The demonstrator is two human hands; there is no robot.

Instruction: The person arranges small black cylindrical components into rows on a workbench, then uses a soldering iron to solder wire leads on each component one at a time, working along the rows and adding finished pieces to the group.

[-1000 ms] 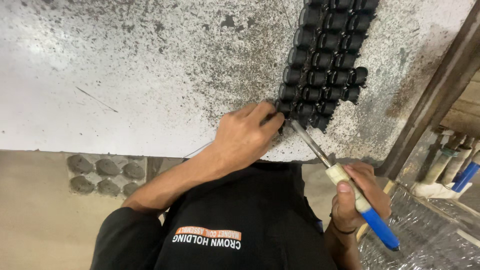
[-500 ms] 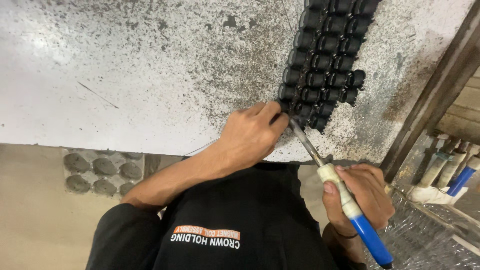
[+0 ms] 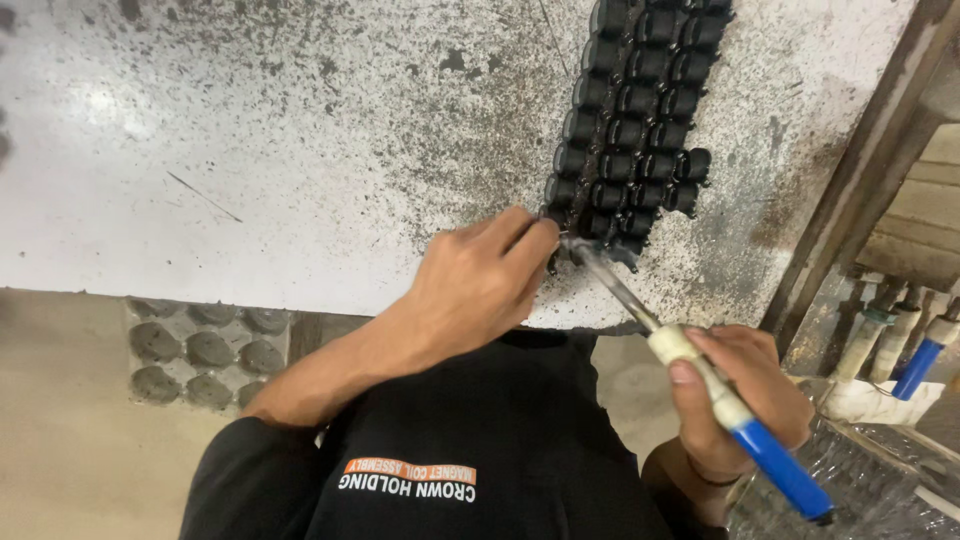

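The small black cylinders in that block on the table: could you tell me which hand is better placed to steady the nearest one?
Probably the left hand: its fingertips already rest at the near corner of the block of black cylinders on the speckled table. The right hand sits farther back, gripping the blue-handled tool, whose tip meets that corner.

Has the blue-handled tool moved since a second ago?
Yes. The blue-handled tool now stands steeper, its blue end swung down toward the person, its tip at the black cylinder cluster.
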